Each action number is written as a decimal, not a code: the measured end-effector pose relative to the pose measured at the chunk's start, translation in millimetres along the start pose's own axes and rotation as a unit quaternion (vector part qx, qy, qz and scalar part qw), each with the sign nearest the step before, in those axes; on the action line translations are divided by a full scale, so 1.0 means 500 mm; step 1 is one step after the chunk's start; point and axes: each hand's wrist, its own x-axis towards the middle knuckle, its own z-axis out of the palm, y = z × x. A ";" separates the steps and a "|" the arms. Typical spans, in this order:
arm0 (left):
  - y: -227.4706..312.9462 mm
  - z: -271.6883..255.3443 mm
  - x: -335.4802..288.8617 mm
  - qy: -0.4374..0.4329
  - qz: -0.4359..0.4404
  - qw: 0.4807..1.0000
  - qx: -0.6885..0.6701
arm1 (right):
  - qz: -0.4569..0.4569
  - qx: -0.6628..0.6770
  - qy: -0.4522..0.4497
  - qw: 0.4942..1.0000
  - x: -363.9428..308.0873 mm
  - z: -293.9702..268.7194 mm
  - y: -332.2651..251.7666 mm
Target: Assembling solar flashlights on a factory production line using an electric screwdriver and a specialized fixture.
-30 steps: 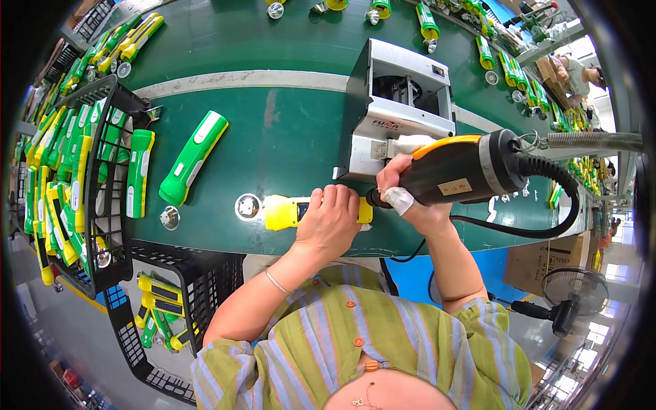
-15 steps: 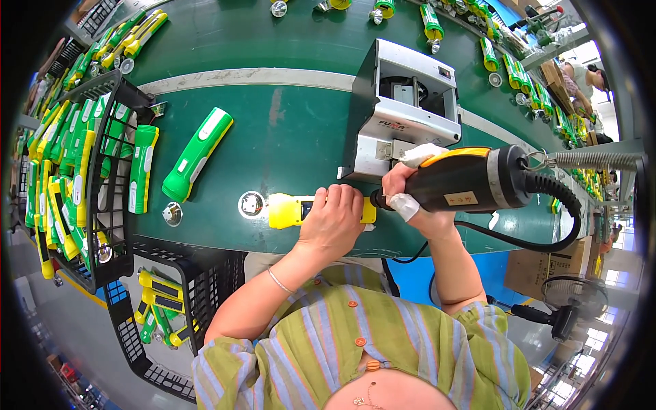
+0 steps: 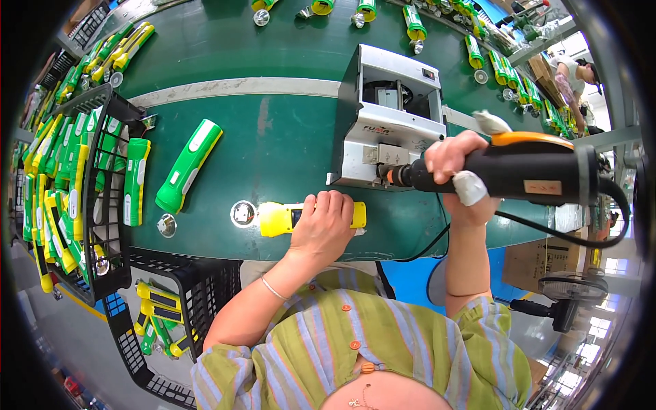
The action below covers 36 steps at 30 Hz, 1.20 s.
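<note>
My left hand (image 3: pixel 320 227) is closed over a yellow flashlight (image 3: pixel 272 219), which lies sideways on the green bench with a dark panel facing up. Beside its left end rests a round silver reflector (image 3: pixel 243 213). My right hand (image 3: pixel 459 179), with white wraps on some fingers, grips a black electric screwdriver (image 3: pixel 529 171) held level. The driver's tip points left and meets the front of a grey screw feeder (image 3: pixel 348 147), where the exact contact is hard to make out.
Two green flashlights (image 3: pixel 188 167) lie left of the feeder, near another reflector (image 3: pixel 166 225). A black crate (image 3: pixel 102 198) full of flashlights stands at the left. Below the bench edge hangs a second crate (image 3: pixel 205 280). More flashlights (image 3: pixel 415 27) line the far side.
My right hand has lifted the screwdriver off the flashlight's right end and carried it up and right to the feeder's front. My left hand stays on the flashlight.
</note>
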 end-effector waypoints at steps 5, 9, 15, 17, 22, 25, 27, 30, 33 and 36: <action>0.002 -0.002 -0.003 -0.003 0.001 1.000 0.004 | 0.115 0.079 -0.129 0.982 0.057 -0.017 0.002; 0.002 -0.005 0.001 0.007 -0.005 1.000 0.001 | 0.118 0.065 -0.096 0.986 0.059 -0.018 0.010; 0.001 -0.003 -0.005 0.001 0.004 1.000 0.023 | 0.037 -0.008 0.006 0.999 0.013 0.003 -0.008; -0.001 -0.004 -0.003 -0.001 0.009 0.999 0.038 | 0.030 -0.027 0.058 0.997 0.006 0.028 -0.001; 0.001 -0.001 -0.004 0.015 0.003 1.000 0.017 | 0.034 -0.103 0.109 0.988 0.011 0.043 -0.006; 0.000 -0.002 -0.008 0.004 0.007 1.000 0.008 | 0.074 -0.085 0.087 0.990 0.021 0.053 -0.013; -0.001 0.001 -0.008 0.006 0.005 1.000 0.011 | 0.096 -0.092 0.088 0.987 0.001 0.062 -0.005; 0.000 0.001 -0.006 0.007 0.005 1.000 0.005 | 0.114 -0.025 0.050 0.992 -0.039 0.056 -0.008; -0.003 0.001 -0.009 -0.003 0.008 1.000 0.003 | 0.124 0.031 0.032 0.991 -0.076 0.064 -0.012; -0.005 0.000 -0.007 -0.004 0.004 1.000 -0.004 | 0.112 0.025 0.040 0.993 -0.098 0.072 -0.004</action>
